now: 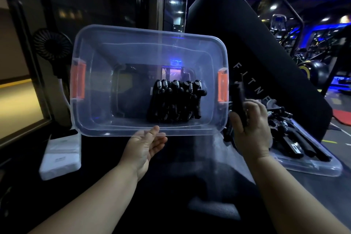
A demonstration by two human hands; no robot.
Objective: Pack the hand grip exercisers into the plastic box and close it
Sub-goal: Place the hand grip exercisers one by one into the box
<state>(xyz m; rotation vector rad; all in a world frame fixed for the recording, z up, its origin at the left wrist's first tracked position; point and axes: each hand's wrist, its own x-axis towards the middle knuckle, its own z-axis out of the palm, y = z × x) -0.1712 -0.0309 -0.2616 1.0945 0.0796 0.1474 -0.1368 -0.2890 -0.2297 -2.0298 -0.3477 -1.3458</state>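
While L hand [146, 145] sits spread at box [144, 32] rim, R hand [251, 131] grips exerciser [237, 99] beside box

Left hand [146, 146]: bare; broad palm, short fingers, fine creases across the wrist just behind it.
Left forearm [91, 195]: bare from the wrist back to the picture's edge.
Right hand [250, 129]: bare; smooth back, one deep fold at the wrist.
Right forearm [296, 192]: bare, widening away from the hand.
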